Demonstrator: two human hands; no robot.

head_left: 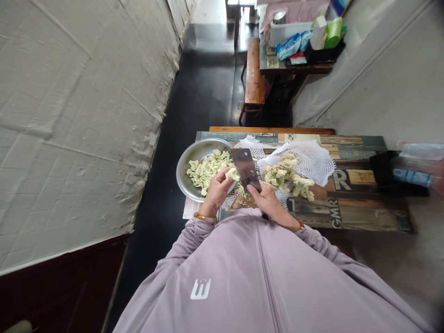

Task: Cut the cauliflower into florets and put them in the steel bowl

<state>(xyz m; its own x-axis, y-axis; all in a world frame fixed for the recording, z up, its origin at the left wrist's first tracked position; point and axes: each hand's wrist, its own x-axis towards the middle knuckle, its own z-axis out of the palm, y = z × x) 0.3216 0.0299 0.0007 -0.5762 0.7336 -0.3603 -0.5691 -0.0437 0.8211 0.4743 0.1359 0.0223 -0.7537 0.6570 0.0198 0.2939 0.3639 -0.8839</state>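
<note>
My left hand (218,190) is closed around a cauliflower floret (232,175) at the near rim of a round metal bowl (185,162) that holds several cut florets (207,169). My right hand (266,198) grips the handle of a broad cleaver (244,169), whose blade stands up beside the held floret. To the right of the blade a pile of uncut cauliflower (287,179) lies on white netting (314,159).
The patterned wooden table (360,212) carries a dark tray (385,173) and wrapped packets at its right end. Beyond it stand a wooden bench (254,76) and a second table with a tub and packages (301,39). A white wall runs along the left.
</note>
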